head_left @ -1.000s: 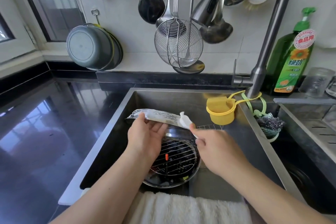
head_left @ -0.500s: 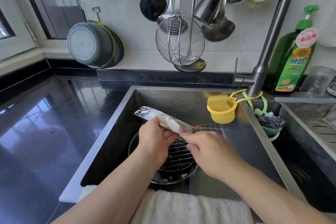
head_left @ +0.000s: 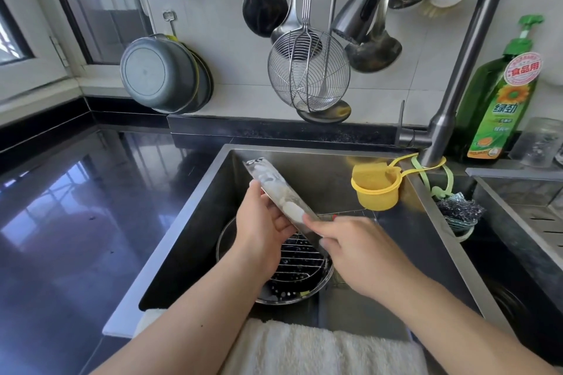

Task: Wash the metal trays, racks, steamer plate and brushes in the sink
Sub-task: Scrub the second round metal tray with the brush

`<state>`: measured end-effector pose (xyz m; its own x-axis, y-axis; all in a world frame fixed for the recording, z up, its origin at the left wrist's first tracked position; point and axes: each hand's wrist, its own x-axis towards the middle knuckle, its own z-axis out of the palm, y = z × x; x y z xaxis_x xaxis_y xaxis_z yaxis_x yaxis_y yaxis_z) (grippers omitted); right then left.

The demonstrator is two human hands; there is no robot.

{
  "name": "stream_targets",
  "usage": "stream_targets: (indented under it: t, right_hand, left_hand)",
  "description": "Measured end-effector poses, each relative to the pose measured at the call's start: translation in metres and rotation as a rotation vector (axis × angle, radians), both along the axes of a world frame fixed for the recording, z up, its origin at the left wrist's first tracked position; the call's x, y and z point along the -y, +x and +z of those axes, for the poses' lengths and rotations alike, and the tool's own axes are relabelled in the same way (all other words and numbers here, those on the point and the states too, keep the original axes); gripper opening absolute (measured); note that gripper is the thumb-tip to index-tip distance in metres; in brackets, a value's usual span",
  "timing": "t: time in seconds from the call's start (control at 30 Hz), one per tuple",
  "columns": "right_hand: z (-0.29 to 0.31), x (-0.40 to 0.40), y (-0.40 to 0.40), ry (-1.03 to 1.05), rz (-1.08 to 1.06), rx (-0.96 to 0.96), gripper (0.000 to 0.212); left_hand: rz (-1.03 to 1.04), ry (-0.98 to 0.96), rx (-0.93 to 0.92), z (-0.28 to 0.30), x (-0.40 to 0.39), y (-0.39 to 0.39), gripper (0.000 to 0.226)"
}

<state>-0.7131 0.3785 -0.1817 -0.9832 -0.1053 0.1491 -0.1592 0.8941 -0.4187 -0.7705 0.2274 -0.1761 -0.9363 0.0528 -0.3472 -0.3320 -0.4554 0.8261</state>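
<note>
Right now I see my left hand (head_left: 263,224) gripping a narrow metal tray (head_left: 285,202), held tilted above the sink (head_left: 195,222), its far end pointing toward eleven o'clock and its surface smeared with white foam. My right hand (head_left: 362,256) closes on the tray's near end; a white scrubbing thing shows at its fingertips, but I cannot tell what it is. Below, at six o'clock from the tray, a round wire rack (head_left: 297,262) sits inside a round metal pan (head_left: 323,280) on the sink floor. At three o'clock a yellow cup (head_left: 376,192) hangs from the faucet (head_left: 457,76), with a dish soap bottle (head_left: 499,94) behind.
</note>
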Motion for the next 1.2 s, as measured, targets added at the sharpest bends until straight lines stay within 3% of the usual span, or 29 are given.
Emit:
stream_targets:
  t: [0.17,0.3,0.4,0.47,0.63,0.7,0.8,0.87,1.03,1.1,1.2]
  right_hand:
    - [0.002,-0.001,0.002,0.032,0.022,-0.036,0.052]
    - [0.001,-0.008,0.016,0.044,0.02,0.096,0.056]
    - [0.0,0.003,0.008,0.047,0.015,0.065,0.057]
    - [-0.003,0.01,0.002,0.043,0.033,0.043,0.057]
    - [-0.008,-0.013,0.005,0.033,-0.082,0.092,0.056]
    - [-0.008,-0.016,0.002,-0.006,-0.147,0.096,0.056]
    - [-0.009,0.01,0.0,-0.08,-0.056,0.033,0.055]
    - [-0.012,0.021,-0.003,-0.062,-0.013,-0.028,0.056]
    - [-0.012,-0.016,-0.007,-0.034,-0.239,0.035,0.054]
    - [-0.012,-0.014,-0.006,-0.116,-0.257,0.039,0.052]
    - [-0.01,0.014,-0.002,-0.179,-0.11,0.012,0.053]
  left_hand:
    - [-0.024,-0.024,-0.015,0.0,0.005,-0.001,0.067]
    - [0.029,0.018,0.027,-0.003,0.011,-0.008,0.035]
    - [-0.039,0.05,0.104,-0.008,0.003,-0.004,0.026]
    - [-0.071,0.066,0.146,-0.009,-0.003,-0.003,0.033]
    - [0.15,0.232,0.091,-0.009,0.013,-0.02,0.042]
    - [0.081,0.211,0.104,-0.009,0.01,-0.017,0.043]
    - [-0.099,0.096,0.151,-0.013,-0.004,-0.005,0.037]
    - [-0.046,0.105,0.146,-0.013,-0.005,-0.005,0.037]
    - [0.137,0.193,0.053,-0.004,0.011,-0.011,0.036]
    - [0.063,0.16,0.049,-0.004,0.003,-0.005,0.043]
    - [-0.078,0.134,0.099,-0.008,-0.008,0.0,0.056]
